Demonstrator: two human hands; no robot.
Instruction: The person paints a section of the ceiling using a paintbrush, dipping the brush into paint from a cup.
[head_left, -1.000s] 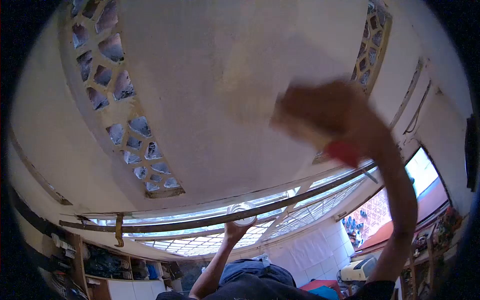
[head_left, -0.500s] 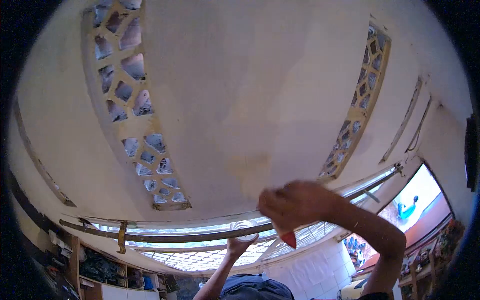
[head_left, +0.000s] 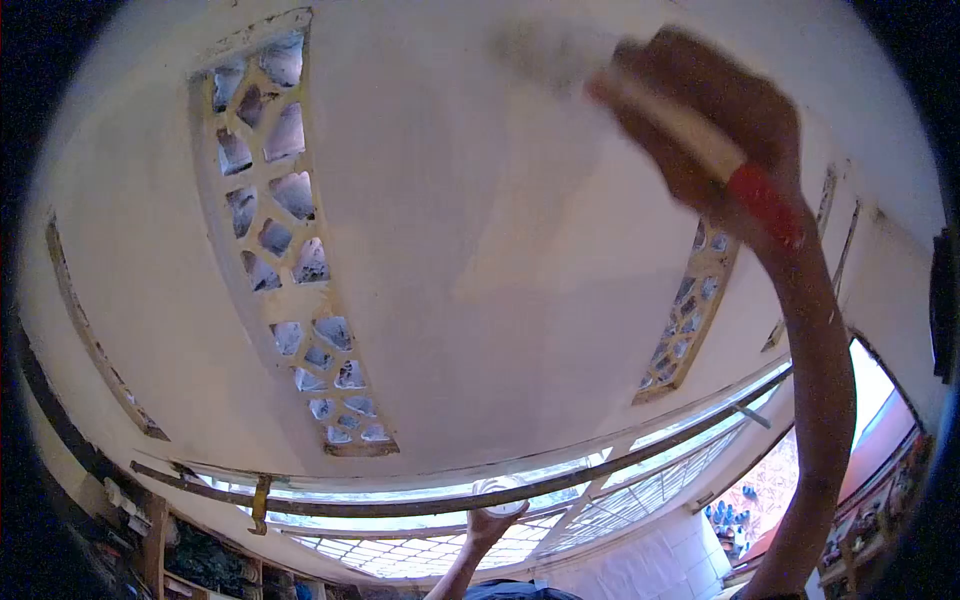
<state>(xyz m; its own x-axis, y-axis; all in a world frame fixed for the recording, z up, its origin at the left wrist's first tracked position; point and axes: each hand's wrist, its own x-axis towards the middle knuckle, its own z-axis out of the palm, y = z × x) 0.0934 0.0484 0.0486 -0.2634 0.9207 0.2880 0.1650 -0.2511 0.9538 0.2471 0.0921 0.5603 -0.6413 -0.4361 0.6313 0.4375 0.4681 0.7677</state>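
My right hand (head_left: pixel 705 125) is raised high at the upper right, its fingers closed round the handle of a paintbrush (head_left: pixel 700 135). The wooden handle has a red end, and the pale, blurred bristles point left against the cream wall (head_left: pixel 480 220). Low in the middle, my left hand (head_left: pixel 495 525) is wrapped round a small white round container (head_left: pixel 500 500), partly hidden behind a long horizontal rod.
Two strips of patterned openwork blocks (head_left: pixel 275 237) pierce the wall. Below them runs the long rod (head_left: pixel 400 508) with a hook (head_left: pixel 260 503), in front of a window grille (head_left: pixel 420 548). Shelves with items (head_left: pixel 205 550) stand lower left; a bright doorway is at right.
My right hand has swung up from the window to the upper wall, and the brush's bristles now show there. My left hand with the container sits slightly lower in view.
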